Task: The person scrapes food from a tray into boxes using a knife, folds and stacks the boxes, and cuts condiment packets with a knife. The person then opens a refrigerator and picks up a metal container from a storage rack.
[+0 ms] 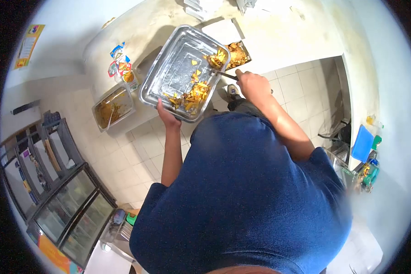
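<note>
A clear rectangular container (pixel 176 59) is held up over the counter, tilted, with yellow-brown food pieces (pixel 197 95) along its near and right sides. My left hand (pixel 168 116) grips its lower left edge, fingers partly hidden beneath. In my right hand (pixel 255 86) is a dark-handled utensil (pixel 228 75) whose far end reaches into the container among the food. Just behind the container's right edge, an open box (pixel 247 48) holds similar browned food (pixel 237 55).
A second clear container (pixel 113 107) with brownish food and a utensil stands on the counter's left. Colourful packets (pixel 122 67) lie behind it. A glass-fronted cabinet (pixel 73 210) is at lower left. A blue board (pixel 362 143) leans at the right. A shoe (pixel 233 90) shows below.
</note>
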A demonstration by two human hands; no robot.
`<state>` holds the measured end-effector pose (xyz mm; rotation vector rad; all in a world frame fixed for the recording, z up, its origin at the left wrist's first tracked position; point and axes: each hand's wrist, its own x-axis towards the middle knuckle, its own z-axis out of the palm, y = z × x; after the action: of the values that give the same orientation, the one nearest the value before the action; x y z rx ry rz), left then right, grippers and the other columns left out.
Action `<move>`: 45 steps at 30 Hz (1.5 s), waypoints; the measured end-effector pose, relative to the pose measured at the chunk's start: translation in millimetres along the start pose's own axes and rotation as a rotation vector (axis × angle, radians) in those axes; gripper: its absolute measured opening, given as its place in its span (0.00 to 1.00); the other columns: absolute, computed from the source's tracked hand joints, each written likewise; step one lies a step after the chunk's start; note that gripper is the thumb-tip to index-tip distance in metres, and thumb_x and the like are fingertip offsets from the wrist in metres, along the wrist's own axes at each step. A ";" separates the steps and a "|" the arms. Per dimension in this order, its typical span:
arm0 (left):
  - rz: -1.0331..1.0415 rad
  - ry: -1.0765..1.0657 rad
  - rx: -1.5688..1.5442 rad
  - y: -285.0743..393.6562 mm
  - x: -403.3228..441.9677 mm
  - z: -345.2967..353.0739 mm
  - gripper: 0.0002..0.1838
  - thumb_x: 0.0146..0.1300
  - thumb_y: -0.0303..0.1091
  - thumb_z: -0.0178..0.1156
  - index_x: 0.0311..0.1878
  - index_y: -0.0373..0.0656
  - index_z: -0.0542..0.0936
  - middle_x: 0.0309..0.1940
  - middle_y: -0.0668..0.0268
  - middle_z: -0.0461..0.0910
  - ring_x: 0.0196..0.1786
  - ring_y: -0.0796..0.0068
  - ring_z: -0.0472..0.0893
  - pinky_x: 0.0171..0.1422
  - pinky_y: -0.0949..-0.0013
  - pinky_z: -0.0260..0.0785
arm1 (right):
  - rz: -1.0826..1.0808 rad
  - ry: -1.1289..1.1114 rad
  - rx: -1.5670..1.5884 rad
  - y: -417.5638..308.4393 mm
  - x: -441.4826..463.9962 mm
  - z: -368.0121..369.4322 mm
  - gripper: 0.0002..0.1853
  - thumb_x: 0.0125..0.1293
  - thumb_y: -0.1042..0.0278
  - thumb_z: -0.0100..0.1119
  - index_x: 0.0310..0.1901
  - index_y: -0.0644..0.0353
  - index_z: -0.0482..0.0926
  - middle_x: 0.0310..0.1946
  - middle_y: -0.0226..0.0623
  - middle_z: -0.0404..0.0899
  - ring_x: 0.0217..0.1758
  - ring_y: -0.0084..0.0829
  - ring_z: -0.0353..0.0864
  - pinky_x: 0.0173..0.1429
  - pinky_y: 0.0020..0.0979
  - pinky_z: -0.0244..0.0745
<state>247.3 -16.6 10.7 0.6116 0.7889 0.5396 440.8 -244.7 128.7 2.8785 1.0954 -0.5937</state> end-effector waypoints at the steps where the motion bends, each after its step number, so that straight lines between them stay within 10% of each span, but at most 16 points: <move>1: -0.023 0.047 -0.073 -3.3 2.1 -3.1 0.30 0.70 0.46 0.47 0.71 0.42 0.63 0.65 0.61 0.69 0.67 0.59 0.69 0.73 0.55 0.60 | 0.024 -0.014 -0.007 -3.6 2.5 1.3 0.13 0.66 0.66 0.56 0.51 0.56 0.77 0.34 0.43 0.85 0.38 0.43 0.88 0.38 0.43 0.83; 21: -0.116 0.142 -0.094 -20.1 25.0 -9.5 0.29 0.69 0.46 0.48 0.69 0.41 0.66 0.63 0.61 0.72 0.64 0.60 0.72 0.71 0.56 0.61 | 0.127 -0.010 0.034 -10.3 65.5 17.2 0.08 0.60 0.75 0.54 0.32 0.62 0.84 0.33 0.51 0.85 0.40 0.48 0.87 0.44 0.43 0.83; 45: -0.038 0.159 -0.118 -30.2 16.8 -2.1 0.29 0.68 0.47 0.50 0.68 0.41 0.66 0.63 0.62 0.72 0.64 0.61 0.72 0.70 0.56 0.62 | 0.208 -0.037 0.144 46.3 70.6 0.2 0.10 0.59 0.67 0.58 0.38 0.59 0.86 0.37 0.51 0.85 0.42 0.49 0.86 0.49 0.46 0.81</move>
<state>262.1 -26.3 -19.1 0.4479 0.9102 0.6002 518.7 -234.6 97.9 3.0359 0.7650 -0.7386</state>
